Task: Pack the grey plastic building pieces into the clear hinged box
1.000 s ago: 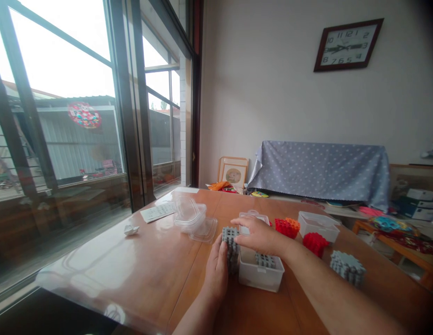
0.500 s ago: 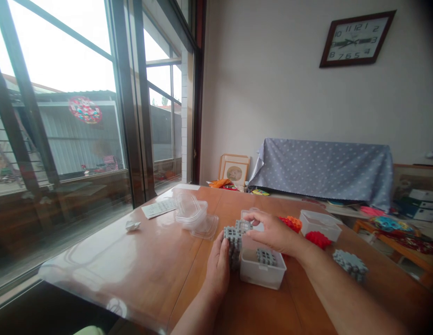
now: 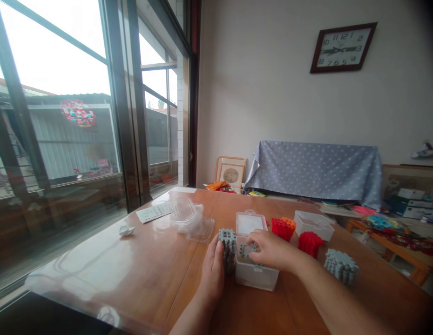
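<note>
Honestly, looks like the step in hand is setting a grey piece (image 3: 247,250) into the box (image 3: 256,278). Right hand (image 3: 267,249) has thumb and fingers pinched on the piece at the box's mouth; can't tell if it's below the rim. Left hand (image 3: 213,265) is laid along the left side of the stack (image 3: 228,239); can't tell how tightly it grips. Box sits toward the near edge of the bench (image 3: 146,274), open lid (image 3: 251,222) toward the far edge, stack just left of it. I'd say the next move calls for a level lowering, then a clean release. Piece lies roughly flat, squarish, so no obvious long axis; the stack's runs upright.
</note>
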### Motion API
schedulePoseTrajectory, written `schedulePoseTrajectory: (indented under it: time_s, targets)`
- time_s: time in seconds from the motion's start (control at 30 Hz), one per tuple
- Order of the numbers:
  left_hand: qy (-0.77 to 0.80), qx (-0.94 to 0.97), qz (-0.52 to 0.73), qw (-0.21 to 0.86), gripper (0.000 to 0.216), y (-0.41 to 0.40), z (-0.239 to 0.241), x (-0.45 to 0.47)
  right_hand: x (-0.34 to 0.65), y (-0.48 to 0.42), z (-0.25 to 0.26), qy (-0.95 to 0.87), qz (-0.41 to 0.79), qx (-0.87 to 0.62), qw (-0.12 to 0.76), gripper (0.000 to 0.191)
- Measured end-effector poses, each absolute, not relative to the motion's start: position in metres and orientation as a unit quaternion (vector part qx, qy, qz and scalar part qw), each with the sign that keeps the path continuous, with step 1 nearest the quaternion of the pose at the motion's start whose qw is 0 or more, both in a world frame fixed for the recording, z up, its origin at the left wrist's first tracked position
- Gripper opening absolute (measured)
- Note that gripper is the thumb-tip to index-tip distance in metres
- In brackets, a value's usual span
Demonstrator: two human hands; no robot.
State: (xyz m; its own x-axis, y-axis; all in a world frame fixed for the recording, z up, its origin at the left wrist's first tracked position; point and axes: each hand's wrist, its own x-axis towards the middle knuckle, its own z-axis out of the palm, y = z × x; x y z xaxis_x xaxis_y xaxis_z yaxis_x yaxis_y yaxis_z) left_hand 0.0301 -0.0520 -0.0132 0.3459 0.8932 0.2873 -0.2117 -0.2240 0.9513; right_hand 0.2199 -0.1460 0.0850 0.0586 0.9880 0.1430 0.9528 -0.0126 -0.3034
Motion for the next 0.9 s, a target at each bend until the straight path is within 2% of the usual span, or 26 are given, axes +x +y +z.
schedulePoseTrajectory:
  time_s: [0.3, 0.5, 0.63, 0.73, 0.9]
  targets:
    - [0.277, 0.618, 0.491, 0.548, 0.064, -0.053, -0.010, 0.029, 0.219, -0.141, 0.075, -0.683, 0.087, -0.705, 0.171, 0.030]
    - [0.278, 0.606, 0.498, 0.555, 0.065, -0.054, -0.009, 0.029, 0.222, -0.140, 0.076, -0.677, 0.057, -0.707, 0.197, 0.019]
    - [0.281, 0.610, 0.494, 0.551, 0.066, -0.054, -0.008, 0.029, 0.217, -0.141, 0.083, -0.685, 0.113, -0.688, 0.210, 0.025]
    - [0.281, 0.620, 0.491, 0.544, 0.066, -0.054, -0.007, 0.029, 0.210, -0.141, 0.085, -0.687, 0.137, -0.689, 0.184, 0.025]
    - [0.281, 0.630, 0.486, 0.536, 0.064, -0.054, -0.008, 0.029, 0.206, -0.140, 0.084, -0.686, 0.112, -0.707, 0.131, 0.021]
